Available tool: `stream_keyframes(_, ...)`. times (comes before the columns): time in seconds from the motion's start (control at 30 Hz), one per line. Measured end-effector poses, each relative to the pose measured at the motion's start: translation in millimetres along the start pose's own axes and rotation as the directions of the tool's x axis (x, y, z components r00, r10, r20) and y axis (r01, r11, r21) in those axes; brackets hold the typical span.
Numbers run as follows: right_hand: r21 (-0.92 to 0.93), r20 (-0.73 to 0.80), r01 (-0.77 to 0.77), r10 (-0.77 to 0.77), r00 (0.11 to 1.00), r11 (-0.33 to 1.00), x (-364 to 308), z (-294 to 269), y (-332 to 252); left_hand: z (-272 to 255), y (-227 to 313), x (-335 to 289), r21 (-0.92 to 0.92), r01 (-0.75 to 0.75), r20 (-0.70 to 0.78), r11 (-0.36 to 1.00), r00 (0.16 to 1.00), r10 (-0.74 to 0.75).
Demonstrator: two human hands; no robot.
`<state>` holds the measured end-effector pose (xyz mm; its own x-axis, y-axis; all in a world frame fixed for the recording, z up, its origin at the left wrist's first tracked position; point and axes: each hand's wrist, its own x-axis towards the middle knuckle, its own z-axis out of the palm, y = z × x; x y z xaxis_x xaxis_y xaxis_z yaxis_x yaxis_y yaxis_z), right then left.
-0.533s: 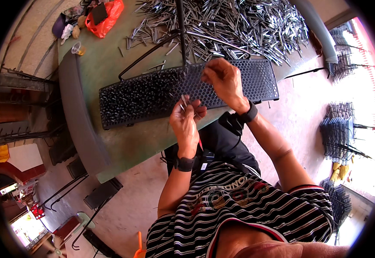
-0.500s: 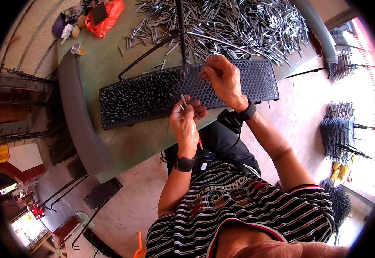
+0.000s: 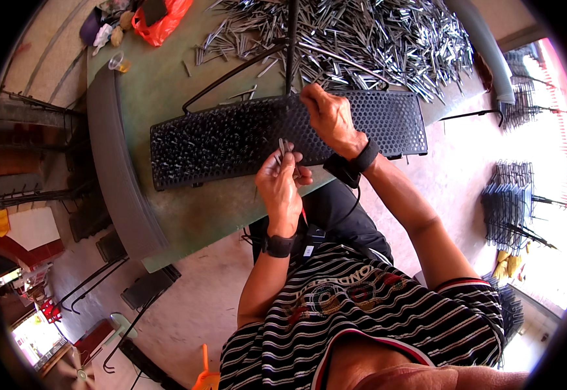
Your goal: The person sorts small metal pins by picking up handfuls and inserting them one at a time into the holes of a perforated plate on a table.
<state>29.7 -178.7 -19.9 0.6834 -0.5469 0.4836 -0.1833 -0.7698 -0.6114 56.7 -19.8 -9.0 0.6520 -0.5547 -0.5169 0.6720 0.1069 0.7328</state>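
A long black perforated metal panel (image 3: pixel 387 123) lies across the near side of the green table. Small metal pins (image 3: pixel 199 146) stand densely in its left half, while the right part shows bare round holes. My left hand (image 3: pixel 280 192) is in front of the panel's near edge, closed on a few slim metal pins (image 3: pixel 281 146) that stick up past the thumb. Over the panel's middle, my right hand (image 3: pixel 332 120) is bent down with its fingers pinched together; whatever is between the fingertips is hidden. Beyond the panel spreads a big heap of loose metal pins (image 3: pixel 361 45).
Black bent rods (image 3: pixel 231 78) rise behind the panel. A grey padded edge (image 3: pixel 118 162) bounds the green table (image 3: pixel 199 227) at left. A red plastic bag (image 3: pixel 163 23) and a small clear cup (image 3: pixel 119 63) sit at far left. Wire racks (image 3: pixel 508 208) stand on the right.
My right hand has turned and its fingers have drawn closer together over the panel. My left hand has hardly moved and keeps its pins. The view has shifted slightly.
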Motion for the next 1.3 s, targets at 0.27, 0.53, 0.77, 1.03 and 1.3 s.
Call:
stream_keyframes(0.27,-0.171,0.106,0.232,-0.216,0.971,0.958,11.6,-2.5,-0.4,-0.6,0.0,1.0,0.008,-0.013,0.012,1.000,1.000,0.013)
stream_keyframes(0.53,0.283,0.409,-0.428,0.295,0.864,0.859,-13.3,-22.7,-22.9,6.4,-6.6,3.5,-0.054,0.026,0.065,0.998,0.998,-0.022)
stream_keyframes(0.77,0.356,-0.023,-0.263,0.290,0.957,0.897,-1.9,-6.5,-14.5,-4.3,-10.5,4.5,-0.065,0.009,0.054,0.998,0.999,-0.006)
stream_keyframes(1.03,0.122,-0.039,-0.080,0.086,0.996,0.989,-1.6,-0.3,-11.7,-6.3,-0.3,1.5,-0.058,0.009,0.028,0.998,1.000,-0.007)
stream_keyframes(1.3,0.042,0.010,0.033,-0.034,0.999,0.999,3.9,-1.9,-13.6,-7.3,2.9,0.4,-0.033,0.027,0.016,0.999,1.000,-0.026)
